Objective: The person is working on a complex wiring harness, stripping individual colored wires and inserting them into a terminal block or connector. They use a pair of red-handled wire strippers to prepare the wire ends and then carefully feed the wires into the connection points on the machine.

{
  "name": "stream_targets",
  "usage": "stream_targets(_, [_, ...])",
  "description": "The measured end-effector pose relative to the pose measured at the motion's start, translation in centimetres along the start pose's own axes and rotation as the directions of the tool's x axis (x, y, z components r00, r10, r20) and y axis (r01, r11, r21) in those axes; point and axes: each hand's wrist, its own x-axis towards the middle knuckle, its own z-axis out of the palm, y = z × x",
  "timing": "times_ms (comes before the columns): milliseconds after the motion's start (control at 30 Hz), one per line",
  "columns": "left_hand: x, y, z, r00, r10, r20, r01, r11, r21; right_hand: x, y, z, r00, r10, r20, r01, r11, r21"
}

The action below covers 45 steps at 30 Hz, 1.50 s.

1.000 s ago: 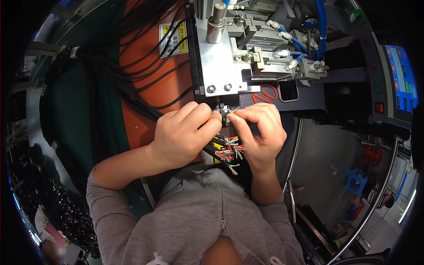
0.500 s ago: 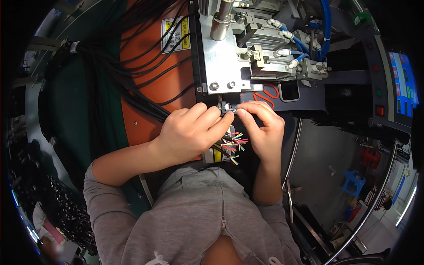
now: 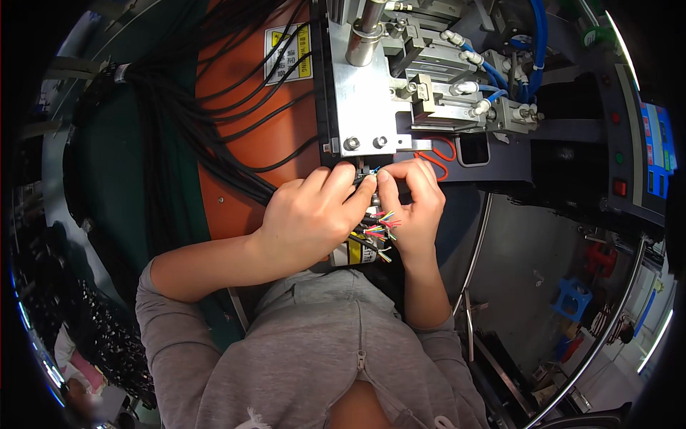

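Observation:
My left hand (image 3: 307, 211) is closed, thumb and index finger pinched at the end of a black cable just under the machine's front edge; the fingers cover most of it. Facing it, my right hand (image 3: 414, 207) pinches the thin coloured wires (image 3: 376, 171) at that cable end, a bit of blue showing between the fingertips. Below the left fingers, several black cables end in fanned red, yellow, white and green wires (image 3: 377, 229). The metal plate of the machine (image 3: 363, 107) stands just beyond both hands.
Black cables (image 3: 221, 154) run over the orange board (image 3: 232, 207) at left. Red-handled scissors (image 3: 446, 159) and a dark-screened rectangular device (image 3: 473, 150) lie right of the plate. Pneumatic cylinders with blue hoses (image 3: 493, 71) stand behind. A control panel with screen (image 3: 657, 150) is at far right.
My right hand has shifted slightly left, and its fingertips have closed in on my left fingertips. The left hand stays nearly in place. The view has shifted slightly.

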Motion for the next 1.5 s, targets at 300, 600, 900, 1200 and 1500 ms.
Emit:
stream_targets(300, [0.2,-0.9,0.5,0.996,0.037,-0.079,-0.042,0.997,-0.069,-0.5,1.2,0.1,0.86,0.471,0.197,-0.51,0.772,0.38])
stream_targets(600, [0.3,-0.7,-0.2,0.998,-0.04,-0.052,0.036,0.997,-0.075,0.4,0.0,0.1,0.993,-0.1,-0.055,0.1,0.995,-0.012])
stream_targets(900, [-0.5,-0.3,-1.2,0.993,-0.06,0.102,0.058,0.998,0.025,-0.5,1.3,0.2,0.957,0.289,-0.025,-0.262,0.897,0.357])
stream_targets(1200, [0.0,-1.6,-1.1,0.998,0.05,0.036,-0.036,0.949,-0.314,0.6,0.7,-2.2,0.912,-0.353,0.208,0.187,0.81,0.555])
stream_targets(1500, [0.6,-2.0,-1.1,0.974,0.139,-0.178,-0.19,0.931,-0.313,0.2,-0.3,-1.0,0.97,-0.236,-0.055,0.216,0.739,0.638])
